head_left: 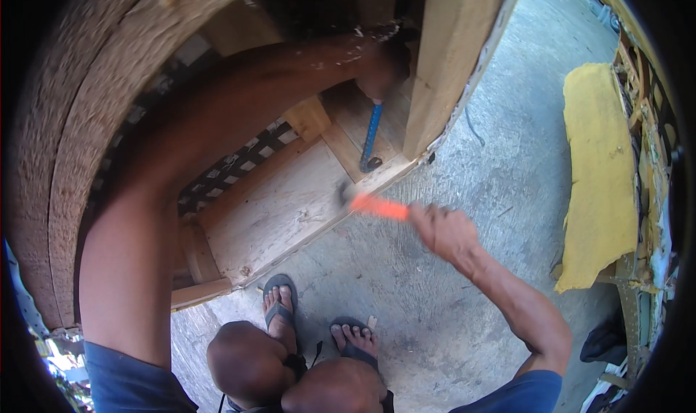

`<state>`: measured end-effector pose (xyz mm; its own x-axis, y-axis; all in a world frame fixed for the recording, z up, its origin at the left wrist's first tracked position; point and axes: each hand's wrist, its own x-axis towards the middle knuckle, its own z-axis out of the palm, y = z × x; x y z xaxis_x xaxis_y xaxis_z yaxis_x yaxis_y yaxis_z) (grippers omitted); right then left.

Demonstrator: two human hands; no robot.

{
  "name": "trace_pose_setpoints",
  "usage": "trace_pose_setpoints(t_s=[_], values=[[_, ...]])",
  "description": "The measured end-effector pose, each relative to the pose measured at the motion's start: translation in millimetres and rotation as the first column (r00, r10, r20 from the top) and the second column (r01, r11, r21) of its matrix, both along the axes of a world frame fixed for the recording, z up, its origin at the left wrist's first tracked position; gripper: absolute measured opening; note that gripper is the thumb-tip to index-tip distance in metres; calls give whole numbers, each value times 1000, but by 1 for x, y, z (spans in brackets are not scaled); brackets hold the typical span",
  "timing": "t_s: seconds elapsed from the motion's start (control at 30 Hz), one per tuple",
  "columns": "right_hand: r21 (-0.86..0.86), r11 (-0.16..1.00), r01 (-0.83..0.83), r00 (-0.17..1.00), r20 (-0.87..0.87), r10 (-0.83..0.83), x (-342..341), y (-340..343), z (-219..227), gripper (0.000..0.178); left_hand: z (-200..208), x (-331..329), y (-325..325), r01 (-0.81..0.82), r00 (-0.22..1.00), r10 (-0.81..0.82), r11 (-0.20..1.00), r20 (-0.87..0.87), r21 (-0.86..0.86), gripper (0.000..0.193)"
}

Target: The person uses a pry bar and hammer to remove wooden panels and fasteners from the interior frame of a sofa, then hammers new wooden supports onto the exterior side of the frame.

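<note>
Gripping orange hammer [380, 207] in wrapped right hand [446, 233], pointing left, nearer than blue strip [371, 136] below left hand [382, 72]; cannot tell left fingers' hold.

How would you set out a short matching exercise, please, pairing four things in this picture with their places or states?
1. Orange-handled tool
2. Blue ridged bar
3. Yellow sheet
4. Dark sandals

A. Toward the picture's right edge
B. Worn, on the grey floor
C. Blurred, held in the right hand
D. Inside the wooden frame, its upper end at the left hand

Pairs: 1-C, 2-D, 3-A, 4-B
</note>
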<state>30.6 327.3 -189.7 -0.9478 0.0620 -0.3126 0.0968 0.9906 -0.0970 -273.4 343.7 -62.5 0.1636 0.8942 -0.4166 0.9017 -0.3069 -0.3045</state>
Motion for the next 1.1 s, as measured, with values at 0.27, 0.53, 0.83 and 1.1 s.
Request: trace_pose_setpoints(t_s=[0.27, 0.53, 0.83, 1.1], values=[[105, 955, -276, 937, -192, 292, -2, -14, 3, 12, 2, 6, -10, -1, 1000, 2, 1000, -25, 16, 26], [139, 858, -495, 751, -427, 503, 0, -44, 14, 18, 2, 13, -16, 5, 997, -2, 1000, -82, 29, 25], [106, 942, -318, 900, -278, 335, -16, -45, 34, 18, 1, 17, -22, 8, 992, -2, 999, -129, 47, 24], [-6, 970, -242, 959, -153, 239, -19, -39, 32, 24, -2, 4, -33, -20, 988, 30, 998, -151, 64, 23]])
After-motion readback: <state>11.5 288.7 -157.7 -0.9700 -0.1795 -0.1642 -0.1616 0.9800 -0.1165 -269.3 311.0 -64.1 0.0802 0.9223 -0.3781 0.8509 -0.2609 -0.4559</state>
